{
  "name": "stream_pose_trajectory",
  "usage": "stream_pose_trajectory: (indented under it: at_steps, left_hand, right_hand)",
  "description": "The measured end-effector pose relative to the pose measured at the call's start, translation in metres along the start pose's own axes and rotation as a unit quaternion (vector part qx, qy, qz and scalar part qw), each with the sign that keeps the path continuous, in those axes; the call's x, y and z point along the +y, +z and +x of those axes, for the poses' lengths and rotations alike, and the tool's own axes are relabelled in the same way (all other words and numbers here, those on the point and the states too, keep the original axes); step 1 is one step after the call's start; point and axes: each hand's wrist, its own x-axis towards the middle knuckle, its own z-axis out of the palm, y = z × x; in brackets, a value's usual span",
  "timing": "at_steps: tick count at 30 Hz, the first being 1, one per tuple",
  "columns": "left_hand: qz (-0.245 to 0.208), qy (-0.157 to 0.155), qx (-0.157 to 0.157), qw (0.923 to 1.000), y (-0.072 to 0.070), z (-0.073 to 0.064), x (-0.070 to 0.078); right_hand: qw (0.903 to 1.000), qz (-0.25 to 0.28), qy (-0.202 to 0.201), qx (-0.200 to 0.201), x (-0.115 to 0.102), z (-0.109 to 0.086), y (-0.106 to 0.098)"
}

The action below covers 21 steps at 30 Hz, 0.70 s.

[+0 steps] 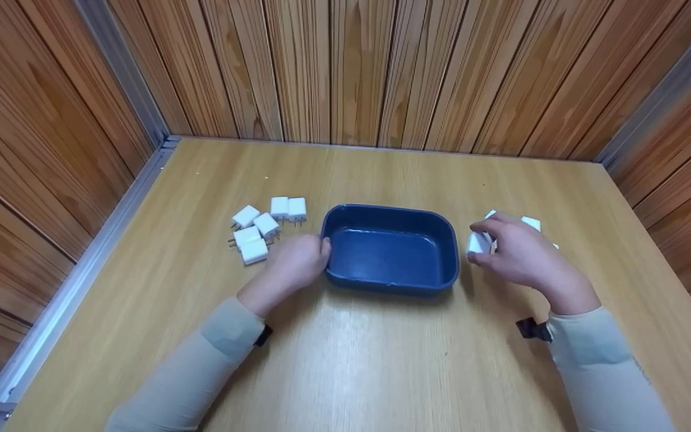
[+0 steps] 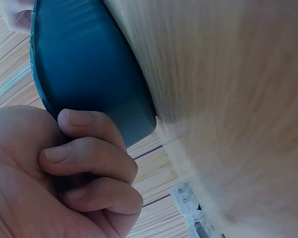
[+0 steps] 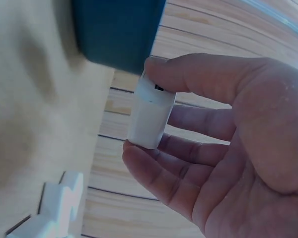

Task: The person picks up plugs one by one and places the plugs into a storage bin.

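With my left hand (image 1: 297, 258), fingers curled, I'm pinching the left rim of the blue container (image 1: 390, 258), which is sitting between the worktop's (image 1: 375, 360) left and right edges. My right hand (image 1: 516, 252) is part-closed, gripping one white adapter (image 1: 478, 243) between thumb and fingertips beside the container's right end; it's apparently hanging clear of the worktop, though my hand is hiding much of that spot. Since only the tips are gripping those smooth sides, a loosening pinch could be dropping it. Carried too low, it could be knocking the container's rim. If my left hand were tugging, the container could be sliding into the loose adapters (image 1: 254, 252) lying toward the worktop's left edge.
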Motion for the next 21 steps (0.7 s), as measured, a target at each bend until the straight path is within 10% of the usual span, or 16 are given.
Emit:
stream_pose_trajectory:
  at_steps: [21]
  left_hand:
    - [0.026, 0.003, 0.001, 0.9997, 0.0, -0.002, 0.001]
  right_hand:
    - [0.9956, -0.052, -0.077, -0.018, -0.059, 0.032, 0.025]
